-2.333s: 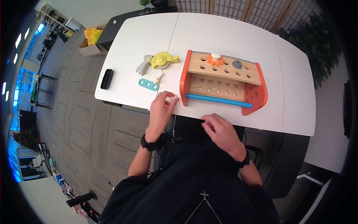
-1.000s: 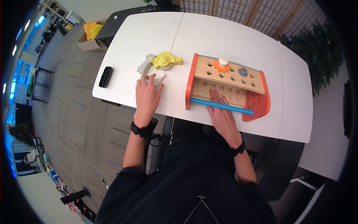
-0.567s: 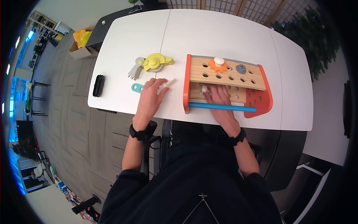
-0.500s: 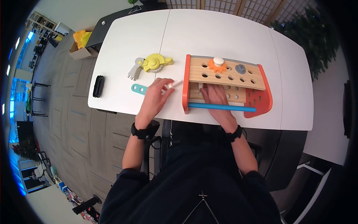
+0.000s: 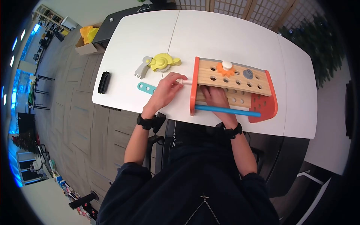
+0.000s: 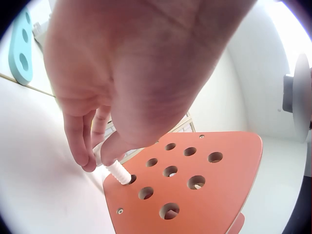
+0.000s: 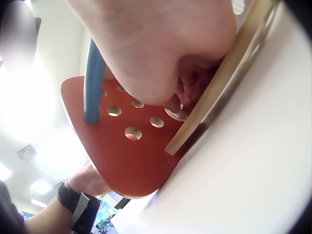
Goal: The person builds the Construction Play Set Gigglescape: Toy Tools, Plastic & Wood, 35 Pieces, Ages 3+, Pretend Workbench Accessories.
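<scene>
My left hand [image 5: 167, 90] pinches a white toy bolt [image 6: 118, 172] by its head, mostly hidden behind the fingertips. The bolt's threaded end sits at a hole in the red side panel [image 6: 219, 190] of a wooden toy workbench. Reaching under the perforated top board [image 5: 240, 78], my right hand [image 5: 216, 98] is inside the bench, behind the blue bar [image 5: 228, 110]. Its curled fingers hold a round white piece [image 7: 175, 115], like a nut, close to the inner face of that panel; they hide most of it.
An orange gear with a white knob [image 5: 226, 67] and a grey round piece [image 5: 248, 73] sit on the top board. Left of the bench lie a teal strip with holes [image 5: 146, 88], a yellow toy saw [image 5: 162, 62] with a grey part, and a black case [image 5: 104, 82].
My left hand has picked up the white bolt beside the teal strip and brought it right to the side panel. My right hand has entered the bench and shifted left with the white piece.
</scene>
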{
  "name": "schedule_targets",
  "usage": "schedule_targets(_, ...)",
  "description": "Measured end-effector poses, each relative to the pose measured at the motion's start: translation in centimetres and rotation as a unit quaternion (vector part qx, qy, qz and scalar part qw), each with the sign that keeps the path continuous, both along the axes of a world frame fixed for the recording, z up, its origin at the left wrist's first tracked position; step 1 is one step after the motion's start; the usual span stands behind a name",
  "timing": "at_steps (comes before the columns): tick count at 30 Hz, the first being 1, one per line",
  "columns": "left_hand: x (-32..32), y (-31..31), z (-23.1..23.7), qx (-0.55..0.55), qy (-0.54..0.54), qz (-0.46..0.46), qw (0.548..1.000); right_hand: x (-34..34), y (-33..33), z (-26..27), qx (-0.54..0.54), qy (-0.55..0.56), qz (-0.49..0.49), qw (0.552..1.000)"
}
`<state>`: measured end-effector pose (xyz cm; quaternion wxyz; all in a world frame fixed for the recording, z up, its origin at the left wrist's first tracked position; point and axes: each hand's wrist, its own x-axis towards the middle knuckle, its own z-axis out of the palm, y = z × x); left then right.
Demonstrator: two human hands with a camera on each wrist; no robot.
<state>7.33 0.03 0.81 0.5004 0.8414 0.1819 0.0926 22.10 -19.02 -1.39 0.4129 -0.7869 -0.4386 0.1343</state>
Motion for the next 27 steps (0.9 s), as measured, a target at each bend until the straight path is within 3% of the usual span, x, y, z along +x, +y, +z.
schedule_targets(10,0.1,-0.2,-0.9,0.022,-0.018,0.004,1.0,-0.5,0.3,-0.9,0.011,-0.011,-0.044,0.999)
schedule_targets(17,0.4,-0.3,-1.1,-0.052,-0.007,0.022,0.998,-0.2,0.2,-0.9,-0.008,0.013,-0.032,0.999)
schedule_targets(20,0.3,-0.6,-1.2,0.082,-0.021,0.007,0.996,0.4,0.0,-2.0,0.007,-0.009,-0.01,1.0)
schedule_targets(27,0.2,-0.7,-0.6,0.08,-0.035,0.014,0.996,0.3,-0.3,-1.9,-0.006,-0.047,-0.002,0.999)
